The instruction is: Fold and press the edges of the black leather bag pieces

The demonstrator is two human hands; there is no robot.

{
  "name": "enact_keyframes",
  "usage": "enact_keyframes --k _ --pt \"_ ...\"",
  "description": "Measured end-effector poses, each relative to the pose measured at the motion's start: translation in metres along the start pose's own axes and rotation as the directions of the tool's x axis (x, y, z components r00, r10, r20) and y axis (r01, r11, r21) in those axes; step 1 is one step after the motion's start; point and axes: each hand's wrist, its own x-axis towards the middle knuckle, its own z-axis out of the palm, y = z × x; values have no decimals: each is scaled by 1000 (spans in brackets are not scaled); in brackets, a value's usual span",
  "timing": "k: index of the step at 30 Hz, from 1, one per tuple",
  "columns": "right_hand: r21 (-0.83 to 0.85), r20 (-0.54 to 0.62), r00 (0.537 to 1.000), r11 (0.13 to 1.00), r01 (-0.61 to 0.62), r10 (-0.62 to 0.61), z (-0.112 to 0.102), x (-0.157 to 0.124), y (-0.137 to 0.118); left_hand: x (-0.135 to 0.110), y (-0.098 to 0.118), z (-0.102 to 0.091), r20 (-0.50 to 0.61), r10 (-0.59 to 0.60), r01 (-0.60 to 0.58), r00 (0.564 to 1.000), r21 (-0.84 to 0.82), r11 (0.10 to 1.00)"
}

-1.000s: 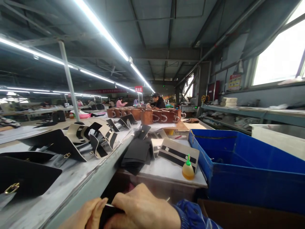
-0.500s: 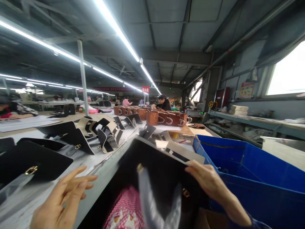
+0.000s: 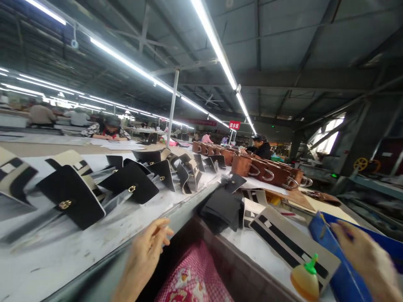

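Observation:
My left hand [image 3: 145, 260] hovers at the near edge of the long white belt [image 3: 78, 251], fingers loosely stretched, holding nothing. My right hand [image 3: 368, 260] is blurred at the rim of a blue bin [image 3: 327, 247], fingers extended and nothing visible in them. Between the hands a pink checked apron [image 3: 195, 277] shows on my lap. A yellow glue bottle with a green cap [image 3: 305, 279] stands just left of my right hand, on a cream panel with black stripes [image 3: 292, 243]. Black bag flaps with gold clasps [image 3: 72, 197] stand on the belt beyond my left hand.
A stack of dark pieces [image 3: 223, 207] lies on the side table. Brown bags with metal rings [image 3: 267, 170] line the far belt, where a person in a dark cap [image 3: 260, 147] works. Other people sit at tables far left [image 3: 105, 130]. A pole [image 3: 171, 109] rises mid-belt.
The large black bag piece my right hand held up is gone from view. My right hand has moved right to the blue bin. The view has swung left and my left hand has risen slightly.

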Motion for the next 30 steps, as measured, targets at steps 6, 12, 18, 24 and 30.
enact_keyframes --k 6,12,18,24,30 --pt "-32 238 971 999 5 3 209 16 -44 -14 -2 32 162 20 -14 987 -44 999" --pt "-138 338 938 990 -36 81 292 12 -53 -12 -21 28 203 -17 29 979 -60 998" --pt "-107 238 968 988 109 -81 263 0 -38 -10 -36 33 187 -34 47 982 -66 997" --pt "-34 13 930 929 368 -368 214 -46 -86 -16 -52 57 209 -67 76 976 -31 997" --pt "121 -95 759 749 651 -644 183 -60 -154 -16 -48 70 239 267 -318 934 210 924"
